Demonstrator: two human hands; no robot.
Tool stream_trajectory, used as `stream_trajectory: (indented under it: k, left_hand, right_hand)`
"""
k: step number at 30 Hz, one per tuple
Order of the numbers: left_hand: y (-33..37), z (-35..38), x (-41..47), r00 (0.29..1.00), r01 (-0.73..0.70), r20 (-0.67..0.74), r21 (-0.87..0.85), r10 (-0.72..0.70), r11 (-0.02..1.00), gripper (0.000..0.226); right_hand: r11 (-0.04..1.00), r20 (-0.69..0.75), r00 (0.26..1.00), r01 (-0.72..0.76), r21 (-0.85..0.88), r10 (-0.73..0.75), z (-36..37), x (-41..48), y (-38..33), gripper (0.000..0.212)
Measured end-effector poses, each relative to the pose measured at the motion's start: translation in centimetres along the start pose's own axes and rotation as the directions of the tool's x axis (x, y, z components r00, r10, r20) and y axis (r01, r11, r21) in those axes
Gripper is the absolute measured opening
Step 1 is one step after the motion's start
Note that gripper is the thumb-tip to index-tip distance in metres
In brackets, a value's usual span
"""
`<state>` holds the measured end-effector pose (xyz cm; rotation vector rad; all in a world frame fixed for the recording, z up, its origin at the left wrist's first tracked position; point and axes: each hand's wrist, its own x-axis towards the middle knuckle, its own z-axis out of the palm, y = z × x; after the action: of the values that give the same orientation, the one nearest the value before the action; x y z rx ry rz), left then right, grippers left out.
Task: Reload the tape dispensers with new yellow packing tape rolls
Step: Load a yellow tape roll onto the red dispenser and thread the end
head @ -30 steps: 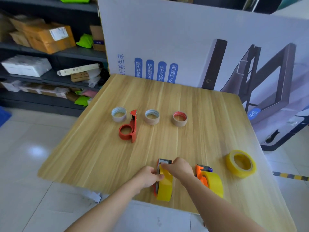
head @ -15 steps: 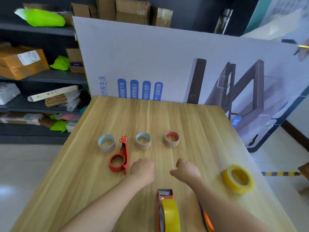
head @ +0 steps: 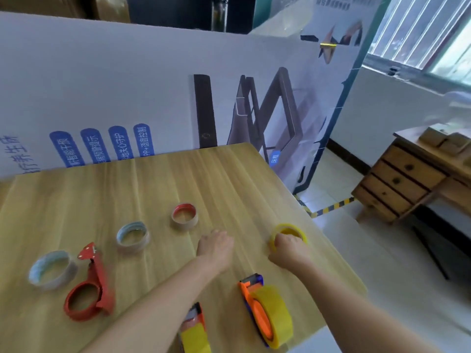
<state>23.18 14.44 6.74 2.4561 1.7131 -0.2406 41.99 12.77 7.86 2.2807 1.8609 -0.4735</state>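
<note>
My right hand (head: 289, 249) closes over the near rim of a loose yellow tape roll (head: 290, 229) lying flat near the table's right edge. My left hand (head: 216, 247) rests curled on the wooden table (head: 178, 179) with nothing in it. Two orange dispensers stand near the front edge, each loaded with a yellow roll: one (head: 267, 314) on the right, one (head: 195, 332) partly behind my left forearm. An empty red dispenser (head: 88, 291) lies at the left.
Three spent cardboard cores lie in a diagonal row: a pale one (head: 52, 270), a blue-rimmed one (head: 132, 236), a red-rimmed one (head: 184, 216). A large printed board (head: 127, 85) stands behind the table. A wooden drawer desk (head: 407, 174) is at the right.
Both hands left the loaded dispenser at the front. My right hand reached right onto the loose yellow roll. The camera swung to the right.
</note>
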Motion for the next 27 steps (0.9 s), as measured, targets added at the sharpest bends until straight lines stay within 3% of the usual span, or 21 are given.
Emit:
stream_trajectory:
  k: [5,13,22,25,27]
  left_hand:
    - [4.9,0.5,3.6,0.997,-0.027,0.065,-0.008,0.027,1.000,0.031]
    - [10.8,3.4,8.2,0.984,0.017,0.180,-0.071,-0.004,0.997,0.030]
    - [13.6,6.6,11.5,0.964,0.166,0.243,-0.242,-0.106,0.956,0.029]
    - [13.0,7.4,12.3,0.946,0.256,0.294,-0.410,-0.139,0.875,0.046]
    - [11.9,7.5,13.0,0.937,0.326,0.315,-0.626,-0.154,0.708,0.063]
  right_hand:
    - [0.999,0.005,1.000,0.017,-0.039,-0.017,0.4,1.9,5.4,0.026]
    - [0.978,0.080,0.981,0.185,-0.091,-0.178,2.7,6.1,10.4,0.038]
    - [0.865,0.055,0.905,0.421,-0.272,-0.423,5.9,8.9,12.9,0.025]
    - [0.867,0.032,0.883,0.467,-0.175,-0.469,6.0,9.7,13.0,0.023]
    - [0.877,-0.018,0.877,0.481,-0.013,-0.481,5.1,10.1,12.1,0.025]
